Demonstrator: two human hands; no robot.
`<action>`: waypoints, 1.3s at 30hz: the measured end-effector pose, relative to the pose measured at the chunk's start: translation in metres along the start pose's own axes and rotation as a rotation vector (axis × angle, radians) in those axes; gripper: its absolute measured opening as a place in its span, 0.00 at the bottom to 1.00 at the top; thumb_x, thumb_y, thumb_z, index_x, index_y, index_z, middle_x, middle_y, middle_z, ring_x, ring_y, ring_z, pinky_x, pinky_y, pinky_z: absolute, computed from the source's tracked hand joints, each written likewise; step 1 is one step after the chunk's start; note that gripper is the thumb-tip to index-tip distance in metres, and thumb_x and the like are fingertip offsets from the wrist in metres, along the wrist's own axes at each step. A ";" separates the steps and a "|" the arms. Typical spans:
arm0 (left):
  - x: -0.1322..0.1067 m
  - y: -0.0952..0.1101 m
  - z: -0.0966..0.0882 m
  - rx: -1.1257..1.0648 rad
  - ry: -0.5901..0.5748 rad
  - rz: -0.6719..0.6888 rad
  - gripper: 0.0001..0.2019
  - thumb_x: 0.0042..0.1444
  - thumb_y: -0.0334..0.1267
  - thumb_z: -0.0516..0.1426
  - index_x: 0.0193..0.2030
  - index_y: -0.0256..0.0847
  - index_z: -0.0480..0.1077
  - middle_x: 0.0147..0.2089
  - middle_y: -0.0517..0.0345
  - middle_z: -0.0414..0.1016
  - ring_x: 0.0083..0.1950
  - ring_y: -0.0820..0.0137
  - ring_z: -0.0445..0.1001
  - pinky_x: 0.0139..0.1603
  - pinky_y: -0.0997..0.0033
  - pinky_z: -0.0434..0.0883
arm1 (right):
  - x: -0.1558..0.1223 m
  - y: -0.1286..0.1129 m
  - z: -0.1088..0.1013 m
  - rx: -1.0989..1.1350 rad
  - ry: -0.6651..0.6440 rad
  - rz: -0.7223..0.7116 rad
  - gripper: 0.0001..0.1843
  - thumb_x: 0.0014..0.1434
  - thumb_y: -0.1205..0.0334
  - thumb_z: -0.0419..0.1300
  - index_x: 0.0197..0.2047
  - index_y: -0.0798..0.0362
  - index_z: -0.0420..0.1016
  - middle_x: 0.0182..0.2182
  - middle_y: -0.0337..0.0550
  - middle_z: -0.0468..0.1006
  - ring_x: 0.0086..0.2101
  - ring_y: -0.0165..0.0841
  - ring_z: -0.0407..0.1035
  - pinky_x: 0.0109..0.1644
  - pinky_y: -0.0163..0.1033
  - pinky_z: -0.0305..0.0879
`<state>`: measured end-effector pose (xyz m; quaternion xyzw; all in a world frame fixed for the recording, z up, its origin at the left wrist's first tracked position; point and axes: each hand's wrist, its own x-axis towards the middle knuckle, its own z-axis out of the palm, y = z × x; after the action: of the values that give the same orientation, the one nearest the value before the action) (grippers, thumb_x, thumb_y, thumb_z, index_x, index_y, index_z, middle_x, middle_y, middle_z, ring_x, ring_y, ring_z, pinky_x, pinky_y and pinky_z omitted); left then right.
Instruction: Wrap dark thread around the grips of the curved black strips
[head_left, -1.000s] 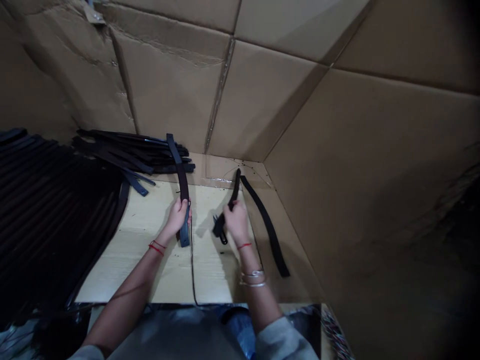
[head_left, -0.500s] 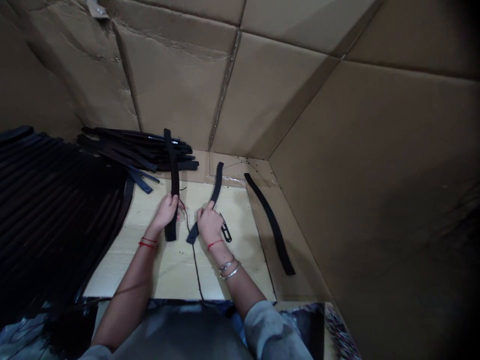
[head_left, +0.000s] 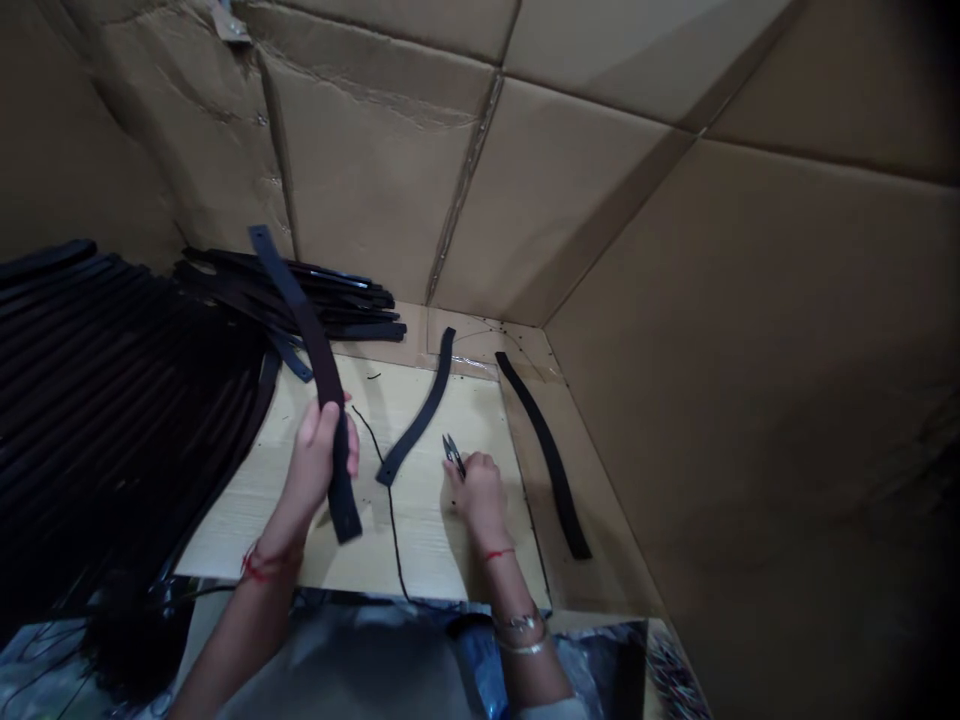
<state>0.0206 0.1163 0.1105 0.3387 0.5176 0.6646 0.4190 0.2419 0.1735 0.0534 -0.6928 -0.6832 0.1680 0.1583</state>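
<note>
Head view, nearest first: the left hand [head_left: 319, 465] is clenched round a long, flat, dark leather strap [head_left: 311, 345]. The strap's lower end sticks out just below the fist, and the rest rises at a tilt past the fingertips toward the far pile. A red thread bracelet [head_left: 259, 565] circles that wrist.

The right hand [head_left: 480, 490] sits low over a pale wooden board [head_left: 427, 535], its fingers [head_left: 465, 470] pinched on a small pair of black thread snips [head_left: 453, 455], whose blades point up and away from the fingertips. That wrist carries a second red thread [head_left: 499, 552] and, further down the arm, silver bangles [head_left: 520, 635].

Just left of the right fingers, a curved black leather strap [head_left: 424, 405] lies flat on the board, its far end running past the board's edge onto the cardboard. Between the two hands, a thin black cord [head_left: 390, 510] trails across the wood. Right of the right fingers, a third black strap [head_left: 551, 465] lies on the cardboard beside the board.

Beyond the left fingers sits a loose heap of dark straps [head_left: 292, 300], and left of that hand lies a broad stack of black straps [head_left: 127, 400]. Brown corrugated cardboard walls [head_left: 375, 170] rise behind everything.
</note>
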 end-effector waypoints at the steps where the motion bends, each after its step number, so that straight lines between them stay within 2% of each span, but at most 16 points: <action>1: -0.018 0.008 0.005 -0.052 -0.077 -0.040 0.15 0.65 0.50 0.47 0.50 0.41 0.60 0.22 0.67 0.65 0.14 0.76 0.61 0.14 0.78 0.61 | -0.004 0.005 0.000 0.056 -0.025 0.000 0.10 0.59 0.63 0.61 0.30 0.56 0.64 0.34 0.53 0.72 0.37 0.42 0.67 0.40 0.40 0.61; 4: -0.060 0.030 0.010 -0.100 -0.191 -0.137 0.16 0.66 0.50 0.47 0.51 0.42 0.60 0.21 0.68 0.65 0.14 0.78 0.60 0.14 0.80 0.59 | -0.021 0.007 -0.007 0.268 -0.113 -0.007 0.13 0.60 0.60 0.56 0.27 0.53 0.58 0.23 0.43 0.66 0.26 0.35 0.62 0.30 0.36 0.57; 6: -0.076 0.042 0.010 -0.086 -0.235 -0.135 0.15 0.67 0.49 0.47 0.53 0.42 0.59 0.20 0.69 0.65 0.14 0.78 0.60 0.15 0.80 0.59 | -0.039 -0.006 -0.020 0.431 -0.191 -0.039 0.15 0.62 0.53 0.53 0.29 0.53 0.58 0.21 0.38 0.62 0.22 0.32 0.58 0.25 0.34 0.55; 9: -0.088 0.052 0.007 -0.039 -0.265 -0.099 0.14 0.68 0.46 0.45 0.54 0.42 0.58 0.19 0.69 0.65 0.15 0.79 0.61 0.18 0.81 0.61 | -0.076 -0.040 -0.047 0.708 -0.313 -0.100 0.19 0.64 0.44 0.51 0.41 0.54 0.61 0.24 0.36 0.63 0.20 0.27 0.56 0.23 0.30 0.54; 10: -0.090 0.054 0.007 -0.032 -0.269 -0.088 0.14 0.69 0.46 0.45 0.54 0.41 0.59 0.20 0.69 0.65 0.15 0.80 0.61 0.19 0.82 0.61 | -0.090 -0.052 -0.056 0.942 -0.382 -0.093 0.19 0.63 0.45 0.55 0.44 0.54 0.61 0.23 0.34 0.60 0.19 0.25 0.51 0.21 0.29 0.50; 12: -0.094 0.057 0.006 -0.033 -0.278 -0.076 0.13 0.69 0.45 0.44 0.53 0.41 0.59 0.20 0.69 0.65 0.16 0.81 0.61 0.20 0.82 0.61 | -0.116 -0.073 -0.069 1.233 -0.450 -0.084 0.18 0.64 0.47 0.59 0.43 0.54 0.65 0.21 0.31 0.55 0.18 0.22 0.45 0.20 0.27 0.43; 14: -0.097 0.059 0.006 -0.025 -0.287 -0.075 0.13 0.70 0.45 0.44 0.53 0.42 0.59 0.19 0.70 0.65 0.16 0.81 0.61 0.21 0.82 0.61 | -0.133 -0.088 -0.074 1.344 -0.443 -0.089 0.15 0.67 0.50 0.58 0.40 0.54 0.66 0.20 0.31 0.52 0.18 0.22 0.43 0.19 0.27 0.40; 17: -0.101 0.062 0.006 0.021 -0.267 -0.083 0.13 0.69 0.46 0.45 0.53 0.41 0.59 0.18 0.70 0.64 0.16 0.81 0.61 0.21 0.82 0.61 | -0.144 -0.099 -0.074 1.297 -0.405 -0.217 0.15 0.70 0.54 0.54 0.35 0.55 0.66 0.20 0.34 0.62 0.18 0.22 0.50 0.21 0.27 0.47; 19: -0.103 0.062 0.005 0.046 -0.244 -0.083 0.14 0.69 0.46 0.45 0.53 0.40 0.59 0.18 0.70 0.63 0.17 0.80 0.62 0.22 0.82 0.61 | -0.145 -0.102 -0.073 1.244 -0.377 -0.301 0.14 0.71 0.58 0.53 0.34 0.55 0.66 0.24 0.38 0.70 0.22 0.24 0.60 0.27 0.28 0.57; 22: -0.105 0.061 0.003 0.053 -0.222 -0.081 0.15 0.68 0.47 0.46 0.55 0.40 0.60 0.18 0.69 0.65 0.17 0.79 0.62 0.21 0.81 0.61 | -0.144 -0.106 -0.074 1.225 -0.346 -0.361 0.12 0.72 0.61 0.52 0.34 0.55 0.65 0.27 0.39 0.74 0.29 0.27 0.69 0.37 0.30 0.63; 31: -0.107 0.059 0.002 0.057 -0.224 -0.080 0.15 0.69 0.46 0.45 0.55 0.41 0.60 0.18 0.70 0.63 0.17 0.80 0.61 0.23 0.81 0.62 | -0.148 -0.109 -0.078 1.188 -0.301 -0.376 0.13 0.71 0.63 0.51 0.34 0.55 0.65 0.26 0.39 0.74 0.28 0.27 0.70 0.36 0.29 0.64; 33: -0.108 0.060 0.003 0.031 -0.231 -0.067 0.14 0.69 0.46 0.45 0.55 0.41 0.60 0.19 0.70 0.63 0.17 0.80 0.61 0.23 0.81 0.63 | -0.147 -0.108 -0.078 1.170 -0.215 -0.362 0.13 0.71 0.62 0.52 0.33 0.55 0.66 0.22 0.37 0.71 0.24 0.26 0.67 0.31 0.28 0.63; 36: -0.109 0.063 0.003 -0.025 -0.277 -0.096 0.15 0.69 0.46 0.45 0.55 0.40 0.59 0.19 0.68 0.65 0.16 0.80 0.60 0.21 0.81 0.62 | -0.141 -0.110 -0.080 1.126 -0.027 -0.340 0.10 0.66 0.60 0.58 0.33 0.55 0.67 0.20 0.34 0.66 0.18 0.24 0.60 0.20 0.26 0.56; 39: -0.111 0.065 0.002 -0.072 -0.339 -0.203 0.19 0.69 0.46 0.45 0.61 0.40 0.57 0.17 0.68 0.65 0.15 0.79 0.61 0.19 0.82 0.62 | -0.133 -0.116 -0.083 1.113 0.058 -0.351 0.08 0.60 0.64 0.63 0.32 0.55 0.69 0.21 0.35 0.68 0.19 0.24 0.63 0.20 0.25 0.59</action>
<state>0.0554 0.0087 0.1720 0.3766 0.4470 0.5706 0.5769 0.1742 0.0433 0.1820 -0.3861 -0.5921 0.4537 0.5427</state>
